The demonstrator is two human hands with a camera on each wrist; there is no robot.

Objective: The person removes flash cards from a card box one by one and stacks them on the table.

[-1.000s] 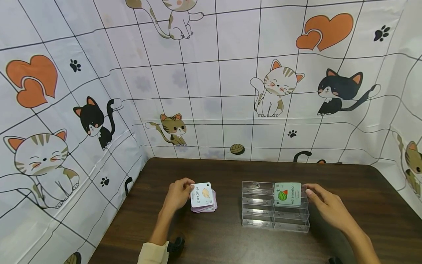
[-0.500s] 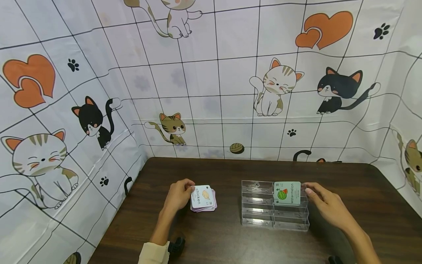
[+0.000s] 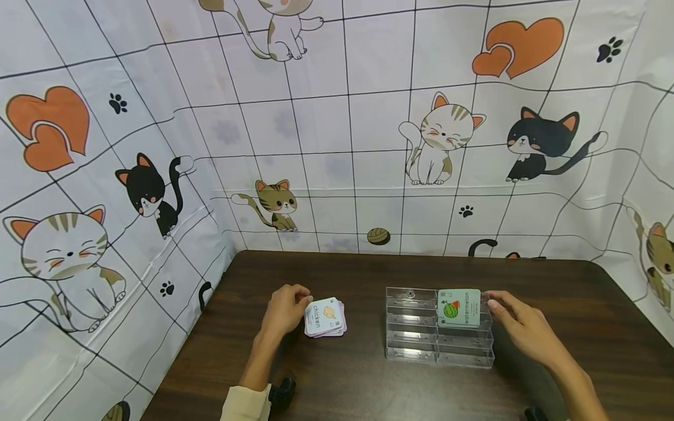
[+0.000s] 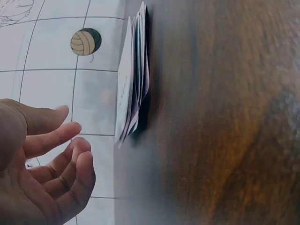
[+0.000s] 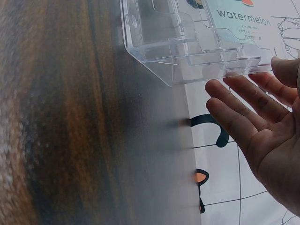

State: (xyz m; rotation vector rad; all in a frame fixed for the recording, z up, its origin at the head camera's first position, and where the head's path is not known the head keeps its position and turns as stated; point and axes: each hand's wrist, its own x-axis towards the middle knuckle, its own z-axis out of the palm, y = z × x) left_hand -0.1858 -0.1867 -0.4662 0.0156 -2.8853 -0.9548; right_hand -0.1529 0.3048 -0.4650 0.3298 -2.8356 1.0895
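My left hand (image 3: pixel 284 310) is just left of a stack of square picture cards (image 3: pixel 342 327). On top lies the chicken card (image 3: pixel 323 317), slightly turned. In the left wrist view the hand's fingers (image 4: pixel 70 178) are loosely bent with nothing between them, apart from the stack's edge. My right hand (image 3: pixel 526 327) is at the right end of a clear, stepped plastic card rack (image 3: pixel 413 327), its fingertips touching the rack's side. A green watermelon card (image 3: pixel 458 308) stands in the rack's back right slot.
The brown wooden table (image 3: pixel 363 386) carries the cards and rack, with bare tabletop between them. A white cat-print cloth (image 3: pixel 326 128) hangs behind and at the sides.
The chicken card, raised at its near-hand edge before, has come down onto the stack, and my left fingers have let go of it. The right hand and rack stay still.
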